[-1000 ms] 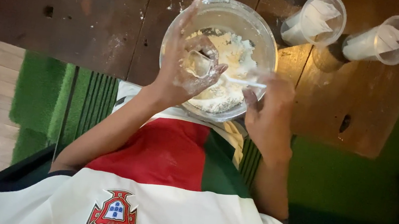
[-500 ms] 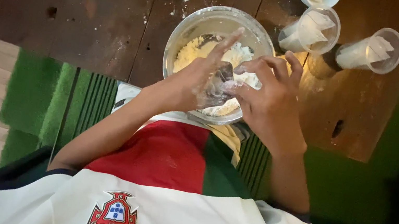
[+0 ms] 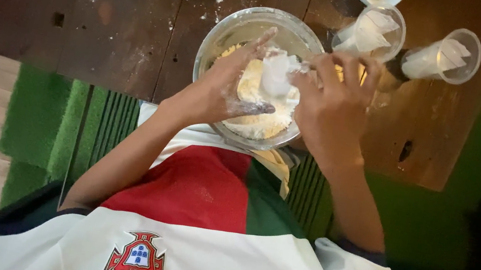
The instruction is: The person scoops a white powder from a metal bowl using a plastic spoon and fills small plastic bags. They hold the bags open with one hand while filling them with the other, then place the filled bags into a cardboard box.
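Fingers (image 3: 254, 45) of my left hand (image 3: 221, 91) and right hand (image 3: 327, 107) close around a small white cup (image 3: 276, 74) over the glass bowl (image 3: 217, 36), whose crumbly yellow dough (image 3: 255, 124) looks mixed but still loose, not yet gathered.

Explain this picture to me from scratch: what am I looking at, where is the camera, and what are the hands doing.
There is no machine here. A camera worn on a person's head looks straight down, so the shirt fills the bottom of the view. On the dark wooden table stands a round clear glass bowl of pale crumbly dough. Both bare hands are over it: the left hand and the right hand hold a small clear plastic cup between them, dusted with flour. Behind the bowl stand two clear plastic cups with white contents.
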